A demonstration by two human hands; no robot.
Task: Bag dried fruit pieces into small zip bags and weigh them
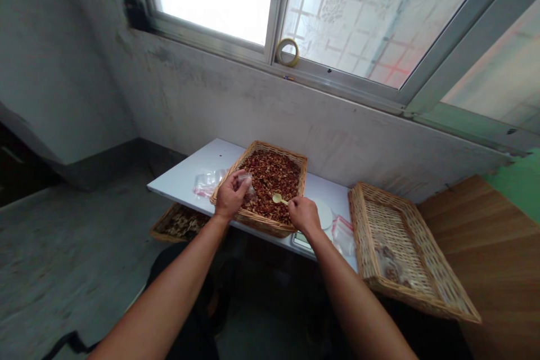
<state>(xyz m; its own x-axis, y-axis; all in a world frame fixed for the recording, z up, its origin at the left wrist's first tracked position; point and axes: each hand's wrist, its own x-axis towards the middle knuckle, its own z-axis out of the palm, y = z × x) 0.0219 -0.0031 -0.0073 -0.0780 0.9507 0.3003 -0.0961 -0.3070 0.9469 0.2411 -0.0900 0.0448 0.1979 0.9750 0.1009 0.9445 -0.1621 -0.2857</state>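
Observation:
In front of me a wicker basket [304,164] holds a bed of reddish-brown dried bits [274,171]; their exact kind is too small to tell. Over its left side, my left hand [230,196] is closed on a small clear plastic bag [250,194]. At the right rim, my right hand [304,215] grips the handle of a pale yellow spoon [277,198]. The spoon's bowl is above the dried bits, and whether it touches them I cannot tell. Partly behind my right hand is a kitchen scale [324,215] with a round white plate.
Clear bags lie on the white table [185,171] left of the basket, and red-edged zip bags [343,233] lie right of the scale. A second wicker basket [442,278] holds filled bags [390,264]. Below the table sits another basket [162,230]. Tape [278,52] stands on the windowsill.

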